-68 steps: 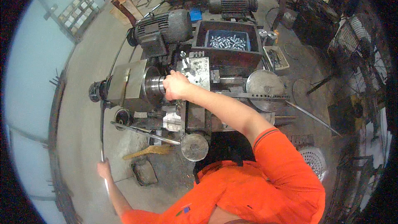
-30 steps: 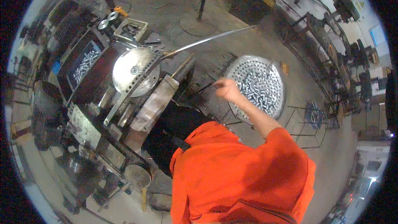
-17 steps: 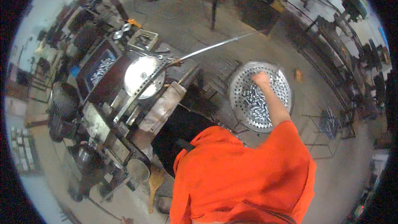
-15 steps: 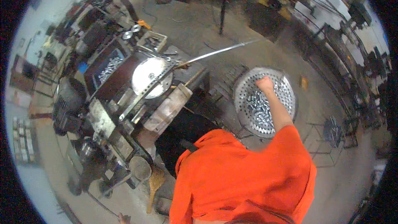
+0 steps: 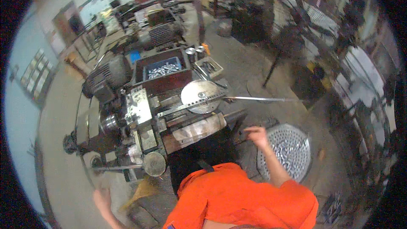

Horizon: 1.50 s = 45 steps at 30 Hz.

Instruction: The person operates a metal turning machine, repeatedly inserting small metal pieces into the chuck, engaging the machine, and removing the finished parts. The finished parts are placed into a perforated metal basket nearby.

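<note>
My right hand (image 5: pixel 257 137) is beside the left rim of a round metal tray (image 5: pixel 306 161) pierced with many holes. Its fingers are bent together, pointing toward the machine; whatever is between them is too small to make out. Many short shiny metal pieces (image 5: pixel 287 154) lie heaped in the tray. At the lower left, my left hand (image 5: pixel 101 198) is raised, smeared by motion, below a machine handle bar (image 5: pixel 123 168). In front of me stands a lathe-like bench machine (image 5: pixel 140 106) with a round silver disc (image 5: pixel 199 91) and a perforated bar (image 5: pixel 186 104) across it.
Behind the machine's bed, a blue-lined bin (image 5: pixel 163 68) holds many small metal pieces. A small box of tools (image 5: pixel 208 67) sits to its right. A long metal rod (image 5: pixel 258 99) juts out rightward past the disc. An electric motor (image 5: pixel 108 74) is at the left, and a fan stand (image 5: pixel 273 68) stands beyond.
My view has turned left toward the machine. The right hand has come out from over the tray to its left side. My left hand has risen further into view at the lower left.
</note>
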Each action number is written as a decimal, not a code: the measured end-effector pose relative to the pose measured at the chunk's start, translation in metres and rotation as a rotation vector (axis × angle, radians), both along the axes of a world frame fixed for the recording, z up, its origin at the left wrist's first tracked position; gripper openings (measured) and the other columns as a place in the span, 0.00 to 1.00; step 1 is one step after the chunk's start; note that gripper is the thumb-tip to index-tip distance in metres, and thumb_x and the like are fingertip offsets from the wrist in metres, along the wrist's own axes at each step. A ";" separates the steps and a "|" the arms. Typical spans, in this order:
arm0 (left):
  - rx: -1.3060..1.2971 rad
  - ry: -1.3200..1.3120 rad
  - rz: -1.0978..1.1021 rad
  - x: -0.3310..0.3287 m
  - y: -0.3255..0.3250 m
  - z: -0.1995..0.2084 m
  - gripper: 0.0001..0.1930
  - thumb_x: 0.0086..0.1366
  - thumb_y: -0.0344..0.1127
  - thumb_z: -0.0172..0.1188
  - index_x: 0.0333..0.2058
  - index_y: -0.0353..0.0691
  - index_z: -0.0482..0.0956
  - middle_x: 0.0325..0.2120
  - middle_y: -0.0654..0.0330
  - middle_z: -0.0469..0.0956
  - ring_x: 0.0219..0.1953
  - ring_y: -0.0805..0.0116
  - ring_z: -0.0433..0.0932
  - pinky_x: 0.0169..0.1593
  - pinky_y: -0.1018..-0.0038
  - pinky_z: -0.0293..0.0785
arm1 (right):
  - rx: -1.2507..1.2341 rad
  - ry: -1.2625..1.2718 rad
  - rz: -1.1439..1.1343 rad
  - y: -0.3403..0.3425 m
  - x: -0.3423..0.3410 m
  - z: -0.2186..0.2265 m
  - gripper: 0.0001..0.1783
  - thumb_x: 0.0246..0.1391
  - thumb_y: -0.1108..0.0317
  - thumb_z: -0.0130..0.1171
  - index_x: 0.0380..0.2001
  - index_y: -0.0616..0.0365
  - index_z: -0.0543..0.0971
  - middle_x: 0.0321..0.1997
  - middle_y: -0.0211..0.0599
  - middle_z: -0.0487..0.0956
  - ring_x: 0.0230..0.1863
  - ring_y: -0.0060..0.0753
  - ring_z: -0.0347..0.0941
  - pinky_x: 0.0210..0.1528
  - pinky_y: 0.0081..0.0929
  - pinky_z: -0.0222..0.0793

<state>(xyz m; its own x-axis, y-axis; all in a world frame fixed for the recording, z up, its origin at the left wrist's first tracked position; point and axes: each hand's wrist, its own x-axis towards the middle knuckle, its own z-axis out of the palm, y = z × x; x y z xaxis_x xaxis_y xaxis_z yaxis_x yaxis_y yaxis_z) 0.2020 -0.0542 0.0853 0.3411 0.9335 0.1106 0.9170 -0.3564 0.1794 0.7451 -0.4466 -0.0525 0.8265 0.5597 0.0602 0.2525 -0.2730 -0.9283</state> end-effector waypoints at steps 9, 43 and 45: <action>-0.372 -0.474 -0.606 0.221 -0.062 0.021 0.16 0.57 0.47 0.56 0.31 0.38 0.80 0.21 0.50 0.77 0.25 0.55 0.78 0.28 0.66 0.71 | 0.330 -0.590 0.869 0.194 -0.140 0.131 0.25 0.29 0.72 0.55 0.40 0.57 0.78 0.48 0.48 0.67 0.46 0.49 0.69 0.48 0.34 0.67; -0.063 -0.040 0.035 0.053 0.024 0.045 0.22 0.53 0.39 0.58 0.46 0.39 0.69 0.25 0.46 0.76 0.30 0.47 0.76 0.33 0.59 0.71 | -0.055 -1.103 1.035 0.447 -0.152 0.165 0.11 0.26 0.61 0.58 0.19 0.51 0.81 0.25 0.40 0.76 0.35 0.47 0.71 0.35 0.41 0.71; 0.127 0.149 0.143 -0.015 0.029 0.015 0.20 0.52 0.37 0.58 0.45 0.38 0.70 0.24 0.47 0.76 0.29 0.48 0.76 0.33 0.58 0.71 | -0.343 -1.065 0.938 0.482 -0.160 0.150 0.12 0.27 0.63 0.57 0.22 0.47 0.83 0.30 0.39 0.79 0.38 0.44 0.72 0.37 0.36 0.72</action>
